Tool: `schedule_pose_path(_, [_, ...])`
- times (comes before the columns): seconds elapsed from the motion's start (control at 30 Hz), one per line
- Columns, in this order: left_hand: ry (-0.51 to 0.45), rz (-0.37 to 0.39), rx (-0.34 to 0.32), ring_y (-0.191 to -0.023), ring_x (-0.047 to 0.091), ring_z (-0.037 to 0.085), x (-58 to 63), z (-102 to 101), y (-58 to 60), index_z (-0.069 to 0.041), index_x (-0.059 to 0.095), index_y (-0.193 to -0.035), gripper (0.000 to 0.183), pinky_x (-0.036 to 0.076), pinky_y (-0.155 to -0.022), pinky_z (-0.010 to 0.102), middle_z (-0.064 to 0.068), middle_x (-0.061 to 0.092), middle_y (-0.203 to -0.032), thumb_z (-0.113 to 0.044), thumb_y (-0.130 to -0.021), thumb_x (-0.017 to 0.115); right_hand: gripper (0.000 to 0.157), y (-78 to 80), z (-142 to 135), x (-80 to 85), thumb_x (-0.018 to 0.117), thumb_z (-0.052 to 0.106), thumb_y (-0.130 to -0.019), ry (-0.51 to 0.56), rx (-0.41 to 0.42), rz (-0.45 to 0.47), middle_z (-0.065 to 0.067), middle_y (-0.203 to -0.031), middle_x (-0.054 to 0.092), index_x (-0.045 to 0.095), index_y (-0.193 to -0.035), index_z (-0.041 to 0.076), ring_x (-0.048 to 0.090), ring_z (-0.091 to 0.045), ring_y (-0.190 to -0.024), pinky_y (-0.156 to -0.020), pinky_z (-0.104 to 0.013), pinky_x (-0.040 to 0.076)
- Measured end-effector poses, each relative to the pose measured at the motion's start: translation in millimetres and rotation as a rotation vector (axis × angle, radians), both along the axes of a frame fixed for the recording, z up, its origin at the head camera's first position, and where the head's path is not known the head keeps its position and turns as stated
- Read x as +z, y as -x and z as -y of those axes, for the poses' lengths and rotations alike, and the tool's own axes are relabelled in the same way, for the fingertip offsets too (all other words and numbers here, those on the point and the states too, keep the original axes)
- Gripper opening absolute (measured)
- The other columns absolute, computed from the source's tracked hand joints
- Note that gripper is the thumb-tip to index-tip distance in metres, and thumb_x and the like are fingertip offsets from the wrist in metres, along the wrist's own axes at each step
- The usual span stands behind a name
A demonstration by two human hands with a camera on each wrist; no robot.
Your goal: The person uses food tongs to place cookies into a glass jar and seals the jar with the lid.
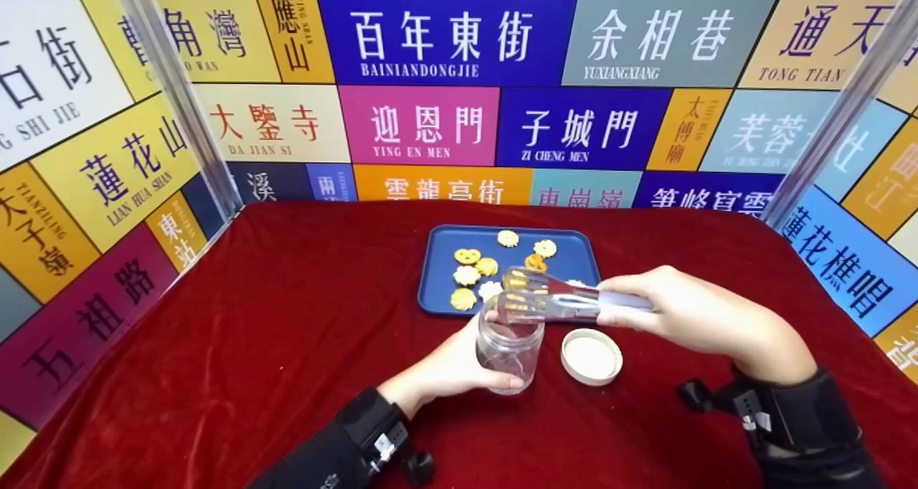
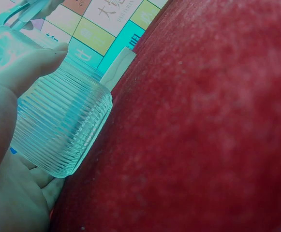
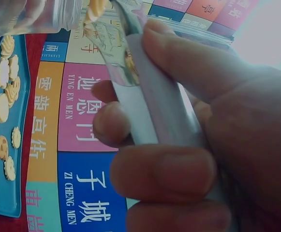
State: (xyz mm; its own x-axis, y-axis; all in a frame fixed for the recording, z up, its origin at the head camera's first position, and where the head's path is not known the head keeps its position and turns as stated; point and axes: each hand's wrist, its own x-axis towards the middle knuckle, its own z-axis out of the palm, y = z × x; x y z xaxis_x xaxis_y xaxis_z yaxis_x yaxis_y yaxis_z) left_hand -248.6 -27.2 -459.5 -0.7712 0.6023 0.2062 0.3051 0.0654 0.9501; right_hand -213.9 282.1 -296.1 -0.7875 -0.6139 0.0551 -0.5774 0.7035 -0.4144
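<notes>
My left hand [image 1: 441,366] grips a clear ribbed jar [image 1: 510,356] round its side. The jar's mouth is uncovered, and the left wrist view shows its base [image 2: 89,140] close to the red cloth. In my right hand [image 1: 692,317] are metal tongs [image 1: 577,304] with pale grey handles, squeezed between thumb and fingers. Their slotted heads lie across and just above the jar's mouth. A golden cookie [image 3: 96,10] sits between the tong heads, right by the jar's rim in the right wrist view. Inside the jar no cookies show.
Behind the jar lies a blue tray [image 1: 436,274] with several cookies of different shapes, partly covered by the tongs. A round pale lid [image 1: 592,358] rests right of the jar. Red cloth [image 1: 287,360] covers the table, and printed panels [image 1: 445,30] stand behind.
</notes>
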Motion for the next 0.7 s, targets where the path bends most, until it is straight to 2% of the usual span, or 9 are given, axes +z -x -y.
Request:
schedule_pose_path(0.1, [-0.021, -0.002, -0.025, -0.129, 0.061, 0.013, 0.7, -0.1, 0.2, -0.018, 0.037, -0.158, 0.097, 0.043, -0.117, 0.034, 0.0, 0.066, -0.14, -0.012, -0.079, 0.094, 0.024, -0.8, 1.0, 0.4, 0.063, 0.052, -0.105, -0.012, 0.01, 0.007, 0.019, -0.1, 0.072, 0.073, -0.117, 0.034, 0.066, -0.005, -0.086, -0.08, -0.027, 0.055])
schedule_pose_path(0.2, [-0.019, 0.002, -0.029, -0.129, 0.061, 0.013, 1.6, 0.0, 0.2, -0.02, 0.038, -0.157, 0.096, 0.043, -0.117, 0.033, -0.003, 0.066, -0.138, -0.013, -0.08, 0.093, 0.022, -1.0, 1.6, 0.5, 0.063, 0.051, -0.106, -0.012, 0.028, -0.006, 0.018, -0.1, 0.072, 0.073, -0.115, 0.034, 0.065, -0.005, -0.085, -0.079, -0.027, 0.054])
schedule_pose_path(0.47, [-0.012, 0.017, -0.024, -0.128, 0.06, 0.012, 2.3, 0.1, 0.4, -0.023, 0.033, -0.161, 0.102, 0.042, -0.117, 0.032, -0.005, 0.066, -0.138, -0.012, -0.08, 0.093, 0.024, -2.8, 2.5, 1.4, 0.064, 0.051, -0.105, -0.02, 0.019, -0.001, 0.018, -0.102, 0.073, 0.073, -0.118, 0.033, 0.066, -0.005, -0.087, -0.081, -0.028, 0.056])
schedule_pose_path(0.7, [-0.018, 0.018, -0.028, -0.129, 0.061, 0.012, 2.2, 0.2, 0.5, -0.023, 0.032, -0.162, 0.103, 0.042, -0.117, 0.033, -0.005, 0.066, -0.138, -0.012, -0.079, 0.094, 0.026, -3.7, 3.8, 2.0, 0.065, 0.051, -0.105, -0.029, 0.012, -0.002, 0.017, -0.099, 0.071, 0.073, -0.117, 0.03, 0.064, -0.005, -0.083, -0.076, -0.027, 0.054])
